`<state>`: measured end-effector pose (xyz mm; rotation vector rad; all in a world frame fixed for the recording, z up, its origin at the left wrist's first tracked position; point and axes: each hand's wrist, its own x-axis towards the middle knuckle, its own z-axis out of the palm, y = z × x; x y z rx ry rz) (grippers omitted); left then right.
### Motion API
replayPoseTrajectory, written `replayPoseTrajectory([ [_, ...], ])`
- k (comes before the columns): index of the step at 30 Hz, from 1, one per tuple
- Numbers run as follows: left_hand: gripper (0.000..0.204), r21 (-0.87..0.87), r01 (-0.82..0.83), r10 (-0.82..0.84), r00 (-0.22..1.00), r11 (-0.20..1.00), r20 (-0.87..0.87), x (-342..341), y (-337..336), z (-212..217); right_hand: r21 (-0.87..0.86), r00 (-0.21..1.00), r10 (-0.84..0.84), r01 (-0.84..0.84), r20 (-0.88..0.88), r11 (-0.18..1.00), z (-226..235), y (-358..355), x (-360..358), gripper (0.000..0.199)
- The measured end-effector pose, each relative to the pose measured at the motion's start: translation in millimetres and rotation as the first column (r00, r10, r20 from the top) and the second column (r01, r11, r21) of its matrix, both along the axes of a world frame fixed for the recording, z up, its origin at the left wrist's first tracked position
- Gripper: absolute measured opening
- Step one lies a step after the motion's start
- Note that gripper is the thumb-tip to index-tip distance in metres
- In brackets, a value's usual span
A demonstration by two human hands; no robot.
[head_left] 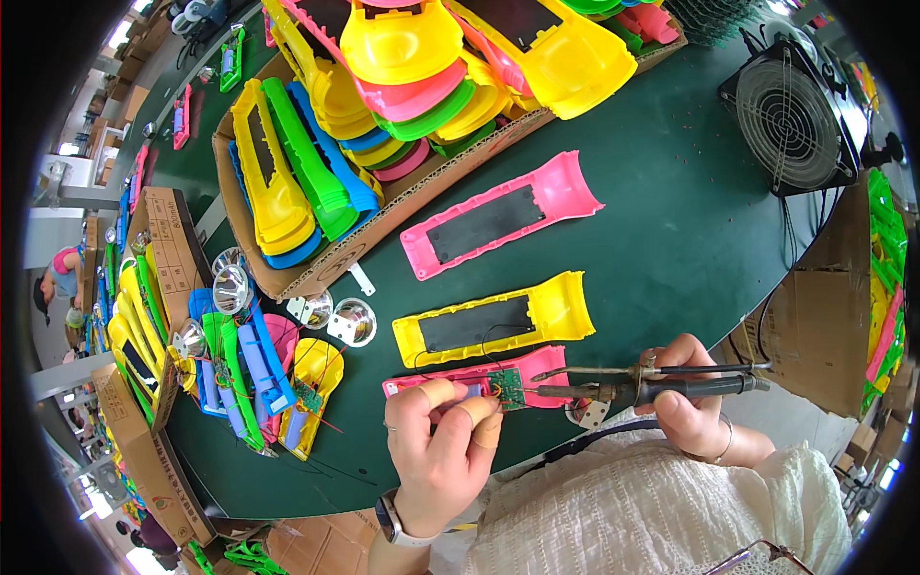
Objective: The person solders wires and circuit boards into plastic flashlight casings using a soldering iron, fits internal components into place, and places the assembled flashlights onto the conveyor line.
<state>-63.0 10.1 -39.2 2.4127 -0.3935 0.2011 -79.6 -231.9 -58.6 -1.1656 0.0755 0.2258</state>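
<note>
My right hand [692, 414] grips a soldering iron [623, 391] with a thin metal tube running along its upper side. Its tip points left and reaches the right edge of a small green circuit board [508, 383]. That board rests on a pink plastic casing [548, 361] near the table's front edge. At the board's left, my left hand [439, 458] is closed in a pinch, tan covers on its fingertips; the fingers hide what they hold. A dark wire arcs over the board. Just behind lie a yellow casing [563, 307] and another pink casing [565, 192], each with a black panel.
A cardboard box [422, 199] of stacked coloured casings stands at the back. Left of my hands are casings with wires and battery cells [257, 359] and silvery reflector cups [355, 323]. A black fan [788, 120] stands at the back right of the green table [671, 240].
</note>
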Motion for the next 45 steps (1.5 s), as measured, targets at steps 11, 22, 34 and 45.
replayPoseTrajectory([
  [11,0.02,0.15,0.002,0.007,0.998,0.989,-0.063,4,-8,13,-0.135,0.993,0.064,-0.051,0.095,0.99,-5,7,0,0.024],
  [22,0.021,0.167,0.02,-0.011,0.998,0.986,-0.055,7,-9,12,-0.234,0.991,0.08,-0.053,0.108,0.971,-11,6,-1,0.024],
  [34,0.02,0.163,0.045,-0.035,0.997,0.986,-0.063,9,-6,14,0.069,0.991,-0.076,0.084,-0.114,0.994,-6,1,2,0.034],
  [45,0.023,0.186,0.086,-0.077,0.996,0.979,-0.052,14,-5,16,0.081,0.98,-0.18,0.187,-0.087,0.979,-4,-3,13,0.039],
])
